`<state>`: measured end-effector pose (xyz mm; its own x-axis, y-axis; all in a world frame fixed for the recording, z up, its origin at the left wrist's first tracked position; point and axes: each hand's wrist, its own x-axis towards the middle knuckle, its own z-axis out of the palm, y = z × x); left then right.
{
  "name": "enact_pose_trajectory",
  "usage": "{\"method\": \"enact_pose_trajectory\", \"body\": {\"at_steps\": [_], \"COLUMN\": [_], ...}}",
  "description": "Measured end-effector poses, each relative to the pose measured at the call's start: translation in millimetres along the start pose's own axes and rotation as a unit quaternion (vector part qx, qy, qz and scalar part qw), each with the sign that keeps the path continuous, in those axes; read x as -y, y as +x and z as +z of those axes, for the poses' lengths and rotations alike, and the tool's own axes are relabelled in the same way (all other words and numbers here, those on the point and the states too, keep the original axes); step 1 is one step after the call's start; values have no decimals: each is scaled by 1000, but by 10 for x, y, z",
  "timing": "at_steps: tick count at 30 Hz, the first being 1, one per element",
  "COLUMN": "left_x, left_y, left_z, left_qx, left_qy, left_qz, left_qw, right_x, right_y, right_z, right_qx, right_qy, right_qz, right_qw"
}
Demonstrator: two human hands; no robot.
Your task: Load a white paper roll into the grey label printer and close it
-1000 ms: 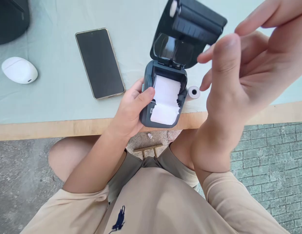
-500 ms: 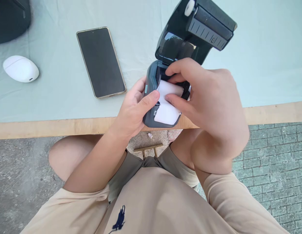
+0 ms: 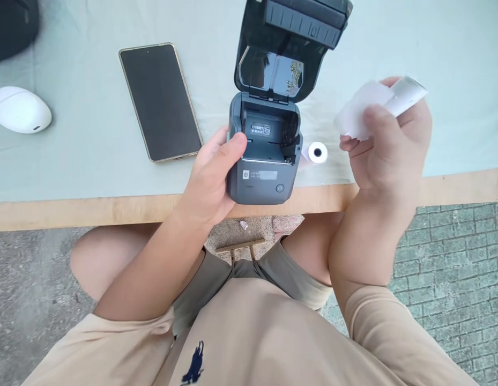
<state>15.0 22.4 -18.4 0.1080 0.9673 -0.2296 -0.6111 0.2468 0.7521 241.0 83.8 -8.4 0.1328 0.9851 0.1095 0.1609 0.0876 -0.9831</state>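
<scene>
My left hand grips the left side of a dark grey portable label printer, its thumb on the rim of the paper bay. The printer's lid stands raised on its hinge, and the bay shows bare inside, with a small printed label on its back wall. To the right, above the table, my right hand is closed on a white paper roll with a loose end, slightly blurred. Between the printer and that hand, a second small paper roll with a black core sits on the table, partly behind the printer.
A smartphone with a dark screen lies left of the printer. Further left are a white computer mouse and a black object at the corner. The table's wooden edge runs just in front of my legs.
My right hand has lifted the paper roll out of the printer and carried it right. The printer has turned more upright, and the second roll now shows beside it.
</scene>
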Motion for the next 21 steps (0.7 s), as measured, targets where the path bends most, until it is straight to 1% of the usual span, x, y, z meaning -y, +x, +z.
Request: {"method": "enact_pose_trajectory", "body": {"at_steps": [2,4,6,7,9,11,12,15,16,18,20,21], "left_x": [2,0,-2,-2,0,3,4,7,7,6,4,2], "left_y": [1,2,5,7,11,13,12,10,9,8,8,8], "left_z": [0,-1,-1,0,3,4,4,-3,-6,-10,-10,-8], "left_qx": [-4,3,10,10,10,10,9,11,13,15,15,16], "left_qy": [4,11,15,13,5,-4,-6,3,6,10,9,8], "left_qz": [-4,-4,-5,-6,-2,3,4,0,-2,-2,-1,-2], "left_qw": [1000,1000,1000,1000,1000,1000,1000,1000,1000,1000,1000,1000], "right_x": [4,14,-13,-35,-59,-2,63,315,377,413,340,281], "right_y": [-82,-135,-130,-115,-96,-139,-190,-403,-463,-528,-518,-497], "right_z": [-22,-56,-96,-112,-134,-138,-135,-108,-94,-54,5,41], "right_qx": [26,32,25,26,32,23,11,-8,24,116,199,222], "right_qy": [-74,-170,-238,-263,-309,-339,-347,-335,-334,-350,-374,-380], "right_qz": [-56,-121,-155,-153,-108,-82,-89,-175,-184,-183,-186,-191], "right_qw": [995,977,959,952,944,937,934,926,924,911,886,877]}}
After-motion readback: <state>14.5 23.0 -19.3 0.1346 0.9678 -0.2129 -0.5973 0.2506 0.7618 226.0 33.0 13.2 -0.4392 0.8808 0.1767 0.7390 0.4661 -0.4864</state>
